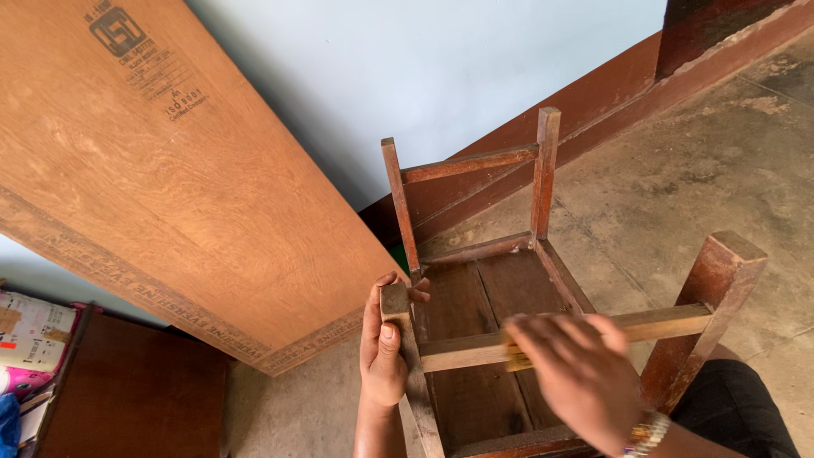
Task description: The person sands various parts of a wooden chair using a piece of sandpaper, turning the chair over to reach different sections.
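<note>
Plywood sheet (170, 178) leaning on the pale wall (441, 59) up-left of the hands, with a dark square stamp at its top corner and a printed band along its lower edge; pink-and-white packages (30, 339) far left. Open concrete floor (678, 170) up-right of the hands. Left hand (383, 339) closed round a leg of the upturned wooden stool (492, 297), thumb up; right hand (577, 373), blurred, curled over a small sanding piece (513, 352) against the near rail.

Soft, even daylight fills the view, bright on the pale wall (441, 68) above the left hand (383, 343). Shadows fall faint and diffuse (no glare anywhere). The right hand (577, 377) smears with motion blur; the left stays sharp. Straight edges bow slightly towards the frame's borders.
</note>
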